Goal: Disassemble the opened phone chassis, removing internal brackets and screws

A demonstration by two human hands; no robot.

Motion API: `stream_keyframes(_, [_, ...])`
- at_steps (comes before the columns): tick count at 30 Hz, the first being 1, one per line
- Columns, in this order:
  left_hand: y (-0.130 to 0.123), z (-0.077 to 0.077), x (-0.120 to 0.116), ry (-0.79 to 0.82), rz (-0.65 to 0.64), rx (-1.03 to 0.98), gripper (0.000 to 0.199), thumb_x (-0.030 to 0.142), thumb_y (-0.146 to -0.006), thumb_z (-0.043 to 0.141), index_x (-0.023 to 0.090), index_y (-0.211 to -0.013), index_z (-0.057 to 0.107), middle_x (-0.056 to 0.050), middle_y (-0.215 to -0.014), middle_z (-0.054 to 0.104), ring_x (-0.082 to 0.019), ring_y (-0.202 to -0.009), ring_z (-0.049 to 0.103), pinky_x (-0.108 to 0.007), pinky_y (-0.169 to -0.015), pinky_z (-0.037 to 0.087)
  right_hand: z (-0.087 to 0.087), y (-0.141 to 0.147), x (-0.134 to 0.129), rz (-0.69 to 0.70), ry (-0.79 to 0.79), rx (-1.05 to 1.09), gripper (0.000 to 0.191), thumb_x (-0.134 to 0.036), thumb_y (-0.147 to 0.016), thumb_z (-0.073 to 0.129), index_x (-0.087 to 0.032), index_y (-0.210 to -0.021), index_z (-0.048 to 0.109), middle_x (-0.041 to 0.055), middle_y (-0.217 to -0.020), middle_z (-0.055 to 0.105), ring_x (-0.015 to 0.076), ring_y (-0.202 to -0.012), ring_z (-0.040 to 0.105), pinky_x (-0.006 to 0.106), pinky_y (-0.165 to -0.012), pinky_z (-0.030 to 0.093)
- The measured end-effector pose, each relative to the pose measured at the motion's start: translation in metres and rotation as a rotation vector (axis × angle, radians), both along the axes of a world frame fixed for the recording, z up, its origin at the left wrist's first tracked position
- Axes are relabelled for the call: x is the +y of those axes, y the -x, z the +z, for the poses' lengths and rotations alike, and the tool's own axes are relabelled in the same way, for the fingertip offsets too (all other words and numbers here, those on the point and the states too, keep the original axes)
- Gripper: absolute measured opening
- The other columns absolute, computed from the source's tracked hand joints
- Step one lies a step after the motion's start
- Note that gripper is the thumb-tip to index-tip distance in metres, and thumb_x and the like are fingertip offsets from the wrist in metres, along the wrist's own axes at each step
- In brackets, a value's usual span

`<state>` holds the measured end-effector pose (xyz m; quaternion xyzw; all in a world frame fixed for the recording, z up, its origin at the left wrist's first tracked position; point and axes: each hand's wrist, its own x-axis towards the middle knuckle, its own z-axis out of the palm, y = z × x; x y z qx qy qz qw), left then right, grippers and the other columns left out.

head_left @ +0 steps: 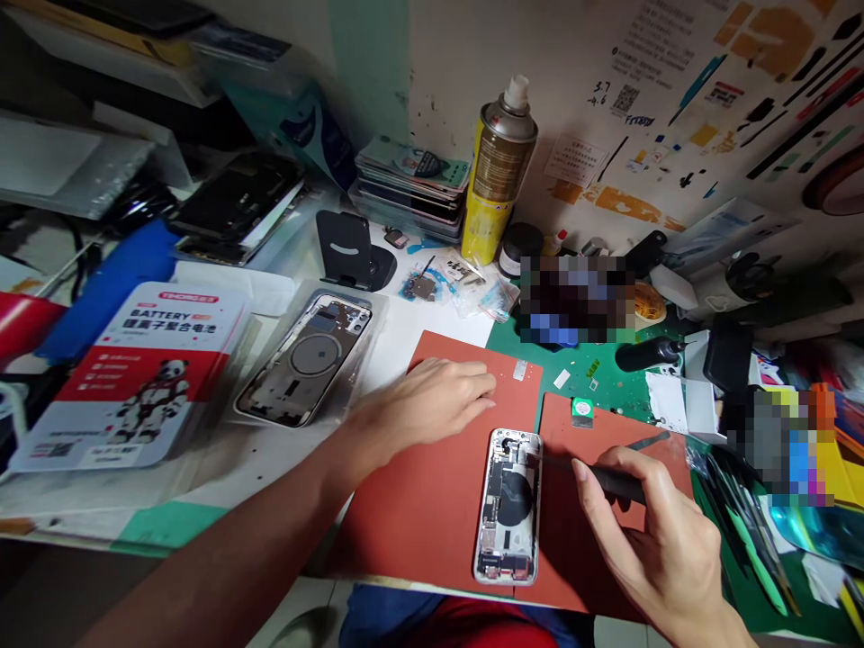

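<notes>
An opened phone point(508, 508) with a white frame lies on a reddish-brown mat, its circuit boards and a dark round patch showing. My right hand point(665, 531) is closed around a thin dark-handled tool point(617, 481). The tool's narrow tip reaches the phone's upper right part; its exact kind is unclear. My left hand point(442, 400) rests on the mat point(418, 504) above and left of the phone, palm down, fingers loosely stretched and nothing visible in them. Small parts, including a silver piece point(520, 370) and a green-labelled square point(581, 412), lie beyond the phone.
At left, a second phone shell point(307, 360) lies on a plastic tray, beside a battery package point(139, 378). A yellow spray can point(499, 171) and a black phone stand point(351, 252) stand behind. Several tweezers and tools point(749, 540) lie at right on a green mat point(503, 335).
</notes>
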<state>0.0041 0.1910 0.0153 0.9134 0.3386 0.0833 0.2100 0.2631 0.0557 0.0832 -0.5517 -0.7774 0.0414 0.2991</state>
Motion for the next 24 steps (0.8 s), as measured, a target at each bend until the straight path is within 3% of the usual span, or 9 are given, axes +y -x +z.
stream_keyframes(7, [0.0, 0.002, 0.0, 0.014, 0.004, 0.005, 0.022, 0.028, -0.11, 0.056, 0.02, -0.093, 0.067, 0.0, -0.094, 0.072, -0.018, -0.081, 0.069, -0.033, -0.067, 0.039, 0.013, 0.002, 0.005, 0.145, 0.048, -0.081, 0.016, -0.011, -0.102, 0.063, -0.013, -0.117, 0.059, 0.0065, -0.093, 0.072, 0.014, -0.076, 0.071, 0.026, -0.07, 0.057])
stream_keyframes(9, [-0.001, 0.003, 0.0, 0.014, 0.01, 0.007, 0.021, 0.028, -0.11, 0.056, 0.019, -0.093, 0.067, -0.001, -0.094, 0.073, -0.019, -0.082, 0.069, -0.033, -0.068, 0.04, 0.018, 0.004, 0.01, 0.197, 0.076, -0.115, 0.014, -0.011, -0.103, 0.061, -0.014, -0.116, 0.058, 0.0076, -0.093, 0.071, 0.0164, -0.076, 0.069, 0.03, -0.068, 0.055])
stream_keyframes(13, [-0.001, 0.004, -0.001, 0.013, 0.01, 0.007, 0.02, 0.027, -0.109, 0.058, 0.019, -0.093, 0.067, -0.001, -0.094, 0.073, -0.019, -0.081, 0.069, -0.033, -0.068, 0.04, 0.025, 0.007, 0.021, 0.264, 0.114, -0.168, 0.01, -0.011, -0.103, 0.06, -0.019, -0.106, 0.056, 0.0009, -0.079, 0.065, 0.0154, -0.062, 0.06, 0.031, -0.057, 0.047])
stream_keyframes(16, [-0.001, 0.002, 0.0, 0.007, 0.002, 0.0, 0.019, 0.027, -0.108, 0.059, 0.02, -0.094, 0.068, 0.0, -0.095, 0.073, -0.018, -0.081, 0.068, -0.033, -0.068, 0.039, 0.032, 0.009, 0.026, 0.348, 0.218, -0.185, 0.011, -0.013, -0.105, 0.051, -0.018, -0.114, 0.056, 0.0052, -0.09, 0.066, 0.0185, -0.075, 0.065, 0.032, -0.066, 0.053])
stream_keyframes(21, [-0.001, 0.001, -0.001, -0.002, 0.005, -0.013, 0.018, 0.027, -0.108, 0.059, 0.02, -0.094, 0.068, -0.001, -0.095, 0.073, -0.018, -0.08, 0.068, -0.033, -0.067, 0.038, 0.033, 0.01, 0.028, 0.305, 0.163, -0.16, 0.005, -0.017, -0.106, 0.056, -0.02, -0.11, 0.054, 0.0035, -0.087, 0.067, 0.0163, -0.068, 0.062, 0.03, -0.06, 0.049])
stream_keyframes(24, [-0.001, 0.003, -0.001, 0.0, 0.006, -0.018, 0.019, 0.027, -0.109, 0.059, 0.02, -0.094, 0.068, -0.001, -0.094, 0.073, -0.018, -0.081, 0.068, -0.033, -0.068, 0.039, 0.031, 0.009, 0.027, 0.281, 0.181, -0.144, 0.008, -0.017, -0.105, 0.055, -0.019, -0.112, 0.056, 0.0043, -0.089, 0.067, 0.0167, -0.07, 0.062, 0.031, -0.064, 0.05])
